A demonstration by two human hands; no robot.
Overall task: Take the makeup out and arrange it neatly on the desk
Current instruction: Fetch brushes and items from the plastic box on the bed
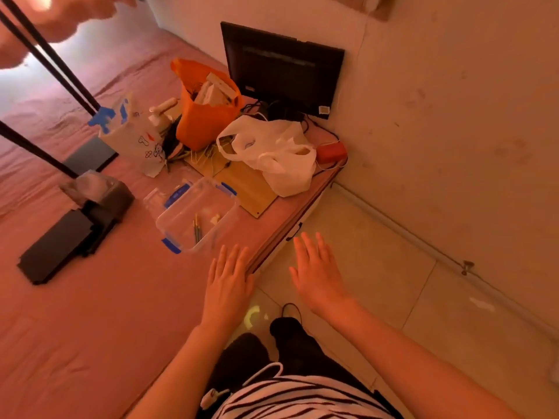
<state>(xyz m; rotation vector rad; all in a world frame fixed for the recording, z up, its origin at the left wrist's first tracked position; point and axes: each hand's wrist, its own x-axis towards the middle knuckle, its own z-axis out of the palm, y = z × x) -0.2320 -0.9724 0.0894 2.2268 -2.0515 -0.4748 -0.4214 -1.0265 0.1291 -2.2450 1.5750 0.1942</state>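
Your left hand (228, 279) is flat, fingers straight, holding nothing, over the edge of the pink-covered desk (106, 313). Your right hand (317, 276), fingers spread and also empty, is off the desk above the tiled floor (378, 267). Just ahead of your left fingertips sits the lidless clear plastic box with blue latches (211, 204), slim makeup pencils (196, 229) inside. Beyond it lie a wooden board (248, 189), a crumpled white plastic bag (278, 155), an orange fabric bag (202, 116) and a black monitor (281, 74)

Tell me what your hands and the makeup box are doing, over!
Open and empty: left hand, right hand, both short of box. Box open, brushes inside. Behind it white bag, not blocking.
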